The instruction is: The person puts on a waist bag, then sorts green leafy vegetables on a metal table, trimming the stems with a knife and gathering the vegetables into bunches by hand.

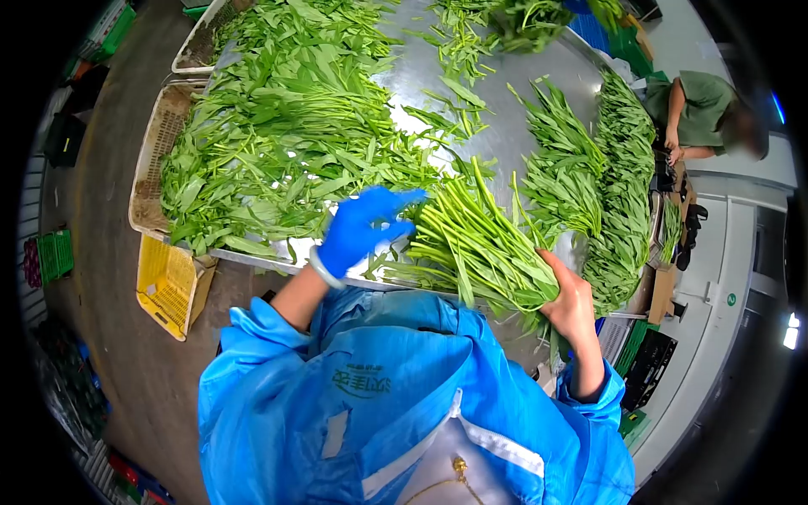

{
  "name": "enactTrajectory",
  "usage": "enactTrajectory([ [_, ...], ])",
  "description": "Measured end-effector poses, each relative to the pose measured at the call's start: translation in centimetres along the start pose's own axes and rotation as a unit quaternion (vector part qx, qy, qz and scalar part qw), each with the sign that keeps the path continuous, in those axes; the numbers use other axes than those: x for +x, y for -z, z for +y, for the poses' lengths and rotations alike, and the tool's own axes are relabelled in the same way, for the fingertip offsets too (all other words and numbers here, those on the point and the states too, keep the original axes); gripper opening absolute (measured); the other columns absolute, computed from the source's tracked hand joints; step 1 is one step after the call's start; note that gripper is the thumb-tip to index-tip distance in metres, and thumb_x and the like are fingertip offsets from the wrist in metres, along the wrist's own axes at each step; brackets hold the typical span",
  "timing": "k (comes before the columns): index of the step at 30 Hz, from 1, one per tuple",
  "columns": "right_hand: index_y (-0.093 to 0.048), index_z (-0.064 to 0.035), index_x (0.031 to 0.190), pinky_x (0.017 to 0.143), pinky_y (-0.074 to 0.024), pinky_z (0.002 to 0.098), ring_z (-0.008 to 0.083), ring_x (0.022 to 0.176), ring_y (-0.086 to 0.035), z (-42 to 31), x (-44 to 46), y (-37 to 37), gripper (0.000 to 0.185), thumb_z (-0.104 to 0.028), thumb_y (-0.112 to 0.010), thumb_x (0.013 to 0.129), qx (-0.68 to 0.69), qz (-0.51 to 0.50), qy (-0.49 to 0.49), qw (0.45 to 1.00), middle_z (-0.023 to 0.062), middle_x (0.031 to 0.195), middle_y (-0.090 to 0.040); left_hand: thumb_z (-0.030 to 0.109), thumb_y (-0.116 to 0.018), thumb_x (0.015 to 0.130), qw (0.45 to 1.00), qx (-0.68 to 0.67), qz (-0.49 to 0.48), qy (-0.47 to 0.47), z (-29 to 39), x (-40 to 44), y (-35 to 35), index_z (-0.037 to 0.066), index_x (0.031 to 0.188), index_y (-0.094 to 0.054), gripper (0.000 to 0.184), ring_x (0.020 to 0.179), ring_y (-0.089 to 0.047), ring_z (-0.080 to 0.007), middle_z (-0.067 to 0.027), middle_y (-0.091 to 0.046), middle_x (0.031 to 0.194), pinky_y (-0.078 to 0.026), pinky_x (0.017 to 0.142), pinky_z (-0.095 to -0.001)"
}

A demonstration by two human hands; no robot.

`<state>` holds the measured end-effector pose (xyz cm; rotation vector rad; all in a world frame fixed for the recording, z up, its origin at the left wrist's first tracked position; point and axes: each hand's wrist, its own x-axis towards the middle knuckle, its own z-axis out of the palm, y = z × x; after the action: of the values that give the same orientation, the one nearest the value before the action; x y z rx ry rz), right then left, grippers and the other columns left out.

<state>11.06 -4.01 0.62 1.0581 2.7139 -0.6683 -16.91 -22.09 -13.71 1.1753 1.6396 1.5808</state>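
Note:
My right hand [571, 296], bare, is wrapped round the leafy end of a bunch of water spinach [471, 240]. The long pale-green stems fan out to the left, over the near edge of the metal table [526, 71]. Just left of the stem ends is my left hand [364, 229], in a blue glove, its fingers apart and nothing in them. It is slightly blurred and hovers above loose water spinach [286, 135] heaped across the left side of the table. To the right lie neatly laid rows of bunches [621, 185], leaves outward.
A dirty white crate [156, 160] leans along the table's left edge, with a yellow crate [172, 282] below it. A person in a dark green shirt [703, 105] is beyond the right edge. Another blue-gloved hand handles greens at the top.

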Motion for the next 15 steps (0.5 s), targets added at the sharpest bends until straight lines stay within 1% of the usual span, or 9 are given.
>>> enactTrajectory([
  [3, -0.054, -0.0157, 0.131, 0.084, -0.0521, 0.0405, 0.0381, 0.100, -0.064, -0.3, 0.7, -0.5, 0.075, 0.001, -0.071, 0.060, 0.015, -0.012, 0.005, 1.000, 0.0198, 0.112, -0.065, 0.006, -0.056, 0.091, 0.969, 0.171, -0.135, -0.118, 3.4, 0.3, -3.8, 0.018, 0.104, -0.072, 0.024, 0.081, -0.064, -0.0136, -0.0055, -0.065, 0.120, -0.050, 0.066, -0.0306],
  [4, -0.054, -0.0156, 0.131, 0.084, -0.0521, 0.0405, 0.0381, 0.100, -0.064, -0.4, 0.9, -0.5, 0.075, 0.001, -0.071, 0.061, 0.015, -0.021, 0.002, 1.000, 0.0199, 0.112, -0.065, 0.004, -0.054, 0.091, 0.915, 0.302, -0.119, -0.241, 3.8, 0.5, -4.2, 0.020, 0.104, -0.072, 0.027, 0.084, -0.065, -0.0148, -0.0047, -0.063, 0.126, -0.052, 0.068, -0.0322],
  [5, -0.054, -0.0155, 0.132, 0.084, -0.0521, 0.0404, 0.0380, 0.100, -0.064, -0.5, 1.0, -0.5, 0.075, 0.001, -0.071, 0.061, 0.016, -0.028, -0.001, 0.999, 0.0199, 0.112, -0.065, 0.006, -0.055, 0.090, 0.930, 0.237, -0.109, -0.260, 3.1, 0.9, -4.3, 0.013, 0.108, -0.070, 0.024, 0.076, -0.063, -0.0128, -0.0065, -0.067, 0.115, -0.051, 0.065, -0.0312],
  [6, -0.054, -0.0154, 0.132, 0.083, -0.0521, 0.0404, 0.0380, 0.099, -0.064, -0.4, 1.1, -0.6, 0.075, 0.001, -0.071, 0.061, 0.017, -0.035, -0.004, 0.999, 0.0200, 0.112, -0.065, 0.008, -0.056, 0.091, 0.974, 0.057, -0.097, -0.194, 1.7, 0.8, -4.5, 0.010, 0.108, -0.069, 0.022, 0.075, -0.063, -0.0136, -0.0070, -0.068, 0.113, -0.051, 0.065, -0.0309],
  [7, -0.054, -0.0151, 0.132, 0.084, -0.0521, 0.0401, 0.0378, 0.099, -0.064, -0.1, 1.1, -0.6, 0.074, 0.000, -0.071, 0.061, 0.020, -0.041, -0.010, 0.999, 0.0199, 0.111, -0.066, 0.011, -0.057, 0.092, 0.981, -0.124, -0.081, -0.122, 0.2, 0.7, -4.4, 0.008, 0.109, -0.068, 0.021, 0.074, -0.063, -0.0143, -0.0074, -0.069, 0.111, -0.051, 0.065, -0.0306],
  [8, -0.054, -0.0148, 0.132, 0.084, -0.0520, 0.0399, 0.0377, 0.099, -0.064, 0.4, 1.0, -0.7, 0.074, 0.000, -0.072, 0.061, 0.025, -0.048, -0.016, 0.998, 0.0199, 0.111, -0.066, 0.013, -0.057, 0.093, 0.950, -0.302, -0.062, -0.043, -1.3, 0.3, -4.0, 0.006, 0.109, -0.067, 0.021, 0.073, -0.063, -0.0150, -0.0079, -0.070, 0.109, -0.051, 0.066, -0.0302],
  [10, -0.054, -0.0141, 0.131, 0.084, -0.0520, 0.0393, 0.0374, 0.100, -0.064, 0.7, 0.9, -0.8, 0.073, -0.001, -0.073, 0.062, 0.040, -0.054, -0.028, 0.997, 0.0200, 0.111, -0.066, 0.016, -0.059, 0.093, 0.902, -0.398, 0.078, 0.147, -0.6, 1.0, 0.1, 0.001, 0.106, -0.068, 0.021, 0.078, -0.063, -0.0123, -0.0069, -0.070, 0.100, -0.051, 0.072, -0.0278],
  [13, -0.055, -0.0129, 0.131, 0.085, -0.0518, 0.0387, 0.0371, 0.100, -0.065, 0.6, 0.5, -0.8, 0.072, -0.002, -0.075, 0.062, 0.072, -0.047, -0.047, 0.995, 0.0203, 0.111, -0.066, 0.015, -0.067, 0.088, 0.934, -0.217, 0.161, 0.233, -3.2, 1.4, 4.2, 0.002, 0.107, -0.069, 0.023, 0.092, -0.064, -0.0151, -0.0069, -0.068, 0.102, -0.050, 0.081, -0.0275],
  [15, -0.055, -0.0124, 0.131, 0.086, -0.0516, 0.0384, 0.0368, 0.100, -0.065, 0.3, 0.6, -0.8, 0.072, -0.002, -0.075, 0.063, 0.085, -0.051, -0.052, 0.994, 0.0204, 0.111, -0.066, 0.016, -0.069, 0.087, 0.961, -0.141, 0.098, 0.218, -3.5, 1.4, 4.2, 0.002, 0.107, -0.069, 0.024, 0.095, -0.063, -0.0145, -0.0075, -0.067, 0.103, -0.050, 0.084, -0.0283],
])
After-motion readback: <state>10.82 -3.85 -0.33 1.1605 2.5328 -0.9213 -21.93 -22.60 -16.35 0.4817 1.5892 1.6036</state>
